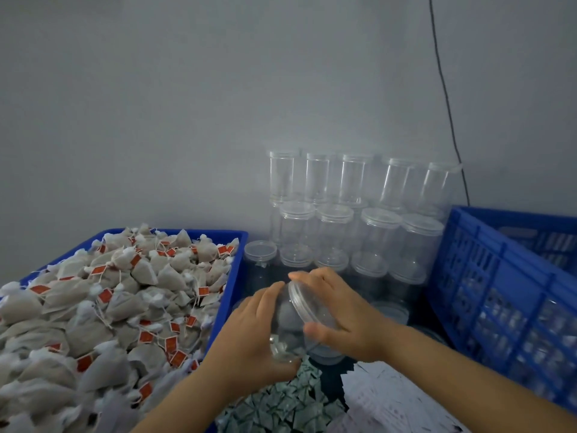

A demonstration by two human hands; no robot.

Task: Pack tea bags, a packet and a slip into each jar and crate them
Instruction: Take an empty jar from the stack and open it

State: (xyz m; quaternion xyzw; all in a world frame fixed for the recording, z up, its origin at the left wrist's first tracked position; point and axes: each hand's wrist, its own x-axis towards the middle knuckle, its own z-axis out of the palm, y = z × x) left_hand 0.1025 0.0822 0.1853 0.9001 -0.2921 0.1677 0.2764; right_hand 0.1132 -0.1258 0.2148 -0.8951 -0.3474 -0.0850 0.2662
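Note:
A clear plastic jar (288, 328) lies tilted between my hands, with tea bags and a small packet visible inside it. My left hand (249, 335) grips the jar's body from the left and below. At the jar's mouth my right hand (340, 310) curls round the clear lid (304, 304). The blue tray (232, 276) on the left is heaped with tea bags (103, 307) bearing red tags. Grey-green packets (281, 401) lie piled below the jar. White slips (384, 398) lie to their right.
Stacked empty lidded jars (352, 220) stand against the grey wall behind my hands. A blue slatted crate (499, 276) on the right holds filled jars. A black cable (446, 98) runs down the wall.

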